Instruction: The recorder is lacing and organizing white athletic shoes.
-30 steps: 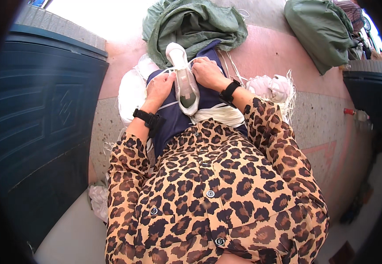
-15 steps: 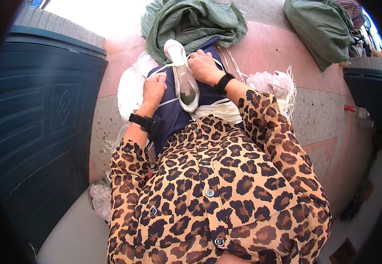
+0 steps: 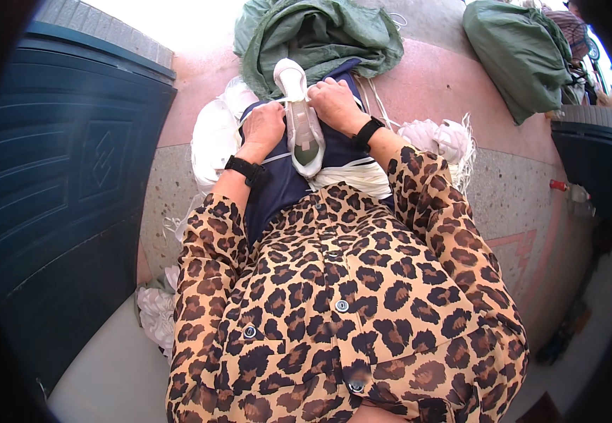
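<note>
Shoe (image 3: 301, 130) at my 12 o'clock; left hand (image 3: 263, 125) at its 9, right hand (image 3: 334, 106) at its 2, fingers curled by white lace (image 3: 295, 99), pinch I can't tell. Probably lace-tying; next likely needs even tension.

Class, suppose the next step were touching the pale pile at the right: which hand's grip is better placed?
Probably the right grip: it is nearer the pale pile, on that side of the white shoe. The left grip sits across the shoe, farther away.
</note>
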A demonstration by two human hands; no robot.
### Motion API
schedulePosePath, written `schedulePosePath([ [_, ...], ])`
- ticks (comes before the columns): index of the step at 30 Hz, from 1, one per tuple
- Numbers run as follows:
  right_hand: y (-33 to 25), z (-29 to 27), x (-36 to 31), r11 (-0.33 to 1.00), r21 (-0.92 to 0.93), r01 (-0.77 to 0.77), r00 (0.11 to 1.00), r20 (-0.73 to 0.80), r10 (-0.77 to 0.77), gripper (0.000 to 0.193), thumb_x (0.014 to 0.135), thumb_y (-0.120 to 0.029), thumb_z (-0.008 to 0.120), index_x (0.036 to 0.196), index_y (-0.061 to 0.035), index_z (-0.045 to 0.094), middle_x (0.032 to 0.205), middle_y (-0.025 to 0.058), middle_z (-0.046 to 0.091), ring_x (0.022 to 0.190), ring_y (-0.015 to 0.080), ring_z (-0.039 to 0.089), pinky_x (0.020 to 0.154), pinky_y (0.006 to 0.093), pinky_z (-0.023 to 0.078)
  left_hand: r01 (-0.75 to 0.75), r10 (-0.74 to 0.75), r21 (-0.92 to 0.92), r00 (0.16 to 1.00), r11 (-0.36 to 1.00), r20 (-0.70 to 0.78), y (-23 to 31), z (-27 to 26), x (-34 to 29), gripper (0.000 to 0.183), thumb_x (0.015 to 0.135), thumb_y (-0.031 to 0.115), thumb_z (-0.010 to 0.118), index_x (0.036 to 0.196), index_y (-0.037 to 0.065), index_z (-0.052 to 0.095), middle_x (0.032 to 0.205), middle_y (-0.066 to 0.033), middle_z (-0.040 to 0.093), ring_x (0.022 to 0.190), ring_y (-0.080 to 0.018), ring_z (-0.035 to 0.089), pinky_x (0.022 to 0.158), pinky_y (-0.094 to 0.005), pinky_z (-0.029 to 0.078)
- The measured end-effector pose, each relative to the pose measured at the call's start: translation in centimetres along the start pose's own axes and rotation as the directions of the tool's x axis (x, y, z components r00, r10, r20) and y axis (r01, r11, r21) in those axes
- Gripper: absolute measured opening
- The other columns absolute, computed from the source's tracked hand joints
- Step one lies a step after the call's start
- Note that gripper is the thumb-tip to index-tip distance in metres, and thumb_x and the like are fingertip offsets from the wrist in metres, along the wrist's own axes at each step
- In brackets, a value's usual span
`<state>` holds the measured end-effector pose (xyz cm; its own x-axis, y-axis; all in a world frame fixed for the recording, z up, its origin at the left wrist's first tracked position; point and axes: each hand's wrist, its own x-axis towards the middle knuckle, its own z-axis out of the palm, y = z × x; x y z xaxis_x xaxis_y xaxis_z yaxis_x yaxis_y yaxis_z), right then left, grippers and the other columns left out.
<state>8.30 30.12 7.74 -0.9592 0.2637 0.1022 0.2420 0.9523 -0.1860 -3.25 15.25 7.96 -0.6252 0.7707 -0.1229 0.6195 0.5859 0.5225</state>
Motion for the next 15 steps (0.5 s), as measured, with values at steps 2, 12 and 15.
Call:
schedulePosePath([
  [2, 0.0, -0.1, -0.1, 1.0, 0.001, -0.025, 1.0, -0.004, 0.025, 0.012, 0.079, -0.022, 0.059, 0.079, -0.0102, 0.064, 0.082, 0.0049, 0.06, 0.086, 0.0229, 0.055, 0.073, 0.0379, 0.04, -0.182, 0.184, 0.133, 0.983, 0.974, -0.003, 0.2, -0.6, 0.4, 0.017, 0.081, 0.022, 0.059, 0.083, 0.008, 0.067, 0.079, -0.0133, 0.065, 0.079, -0.0313, 0.062, 0.071, -0.0413, 0.047],
  [12, -1.0, -1.3, -0.8, 0.999, -0.001, -0.046, 0.998, 0.044, 0.046, 0.028, 0.078, -0.035, 0.059, 0.072, -0.0079, 0.066, 0.081, 0.008, 0.059, 0.087, 0.024, 0.054, 0.07, 0.0394, 0.038, -0.025, 0.055, 0.261, 0.993, 0.965, -0.107, 2.1, -0.8, -0.5, 0.025, 0.076, 0.035, 0.065, 0.074, 0.01, 0.067, 0.075, -0.0085, 0.066, 0.084, -0.0272, 0.058, 0.07, -0.044, 0.044],
  [15, -1.1, -1.4, -0.9, 0.997, 0.026, -0.07, 0.993, 0.096, 0.067, 0.03, 0.078, -0.035, 0.059, 0.076, -0.0058, 0.066, 0.086, 0.0107, 0.059, 0.091, 0.0266, 0.054, 0.072, 0.0419, 0.04, -0.055, 0.101, 0.291, 0.985, 0.955, -0.143, 2.6, 0.1, -2.0, 0.03, 0.076, 0.036, 0.064, 0.079, 0.006, 0.066, 0.08, -0.01, 0.066, 0.085, -0.0295, 0.058, 0.071, -0.0446, 0.044],
])
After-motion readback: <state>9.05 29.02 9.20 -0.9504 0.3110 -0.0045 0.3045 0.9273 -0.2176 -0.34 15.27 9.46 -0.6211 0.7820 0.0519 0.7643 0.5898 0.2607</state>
